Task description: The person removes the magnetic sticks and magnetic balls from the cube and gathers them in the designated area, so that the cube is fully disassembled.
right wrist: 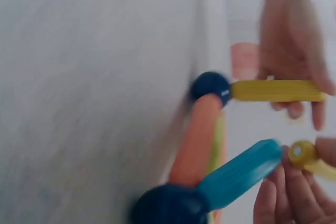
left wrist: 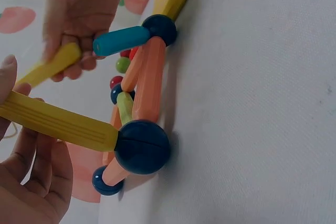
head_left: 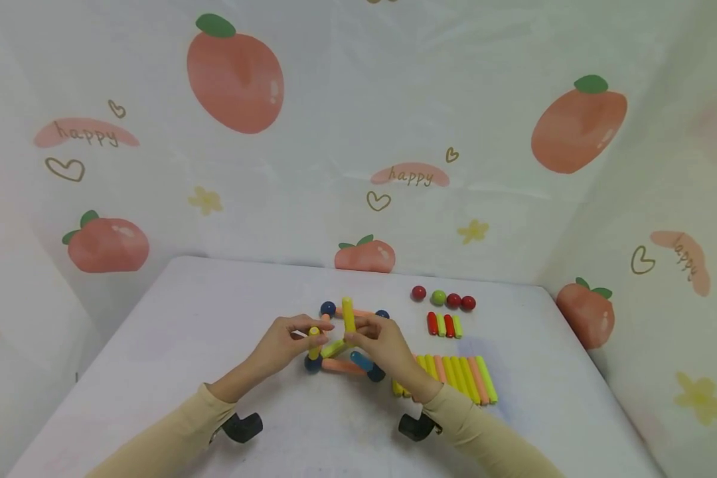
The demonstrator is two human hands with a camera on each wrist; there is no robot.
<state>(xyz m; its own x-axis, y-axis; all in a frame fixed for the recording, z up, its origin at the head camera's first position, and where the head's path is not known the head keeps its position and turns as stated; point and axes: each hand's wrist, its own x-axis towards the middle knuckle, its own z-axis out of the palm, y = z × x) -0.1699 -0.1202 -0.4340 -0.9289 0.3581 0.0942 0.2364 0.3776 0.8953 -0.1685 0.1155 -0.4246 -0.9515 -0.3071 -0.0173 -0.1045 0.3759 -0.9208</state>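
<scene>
My left hand [head_left: 283, 345] pinches a yellow stick [left wrist: 63, 121] near its upper end. That stick stands on a dark blue ball [left wrist: 143, 147] at the front left corner of a frame. My right hand [head_left: 385, 342] holds another yellow stick [head_left: 348, 315] raised over the frame, its lower end hidden by the fingers. Orange sticks [head_left: 343, 366] join dark blue balls at the frame's corners. A light green stick [head_left: 334, 348] lies across inside it. From the front right ball [head_left: 376, 373] a blue stick [right wrist: 241, 174] rises at a tilt, close to my right hand.
Right of the frame lies a row of yellow, orange and green sticks [head_left: 454, 378], partly behind my right wrist. Behind it are short red and green sticks [head_left: 445, 325], then red balls [head_left: 419, 293] and a green ball [head_left: 439, 297]. A printed cloth [head_left: 311, 166] hangs behind the white table [head_left: 215, 299].
</scene>
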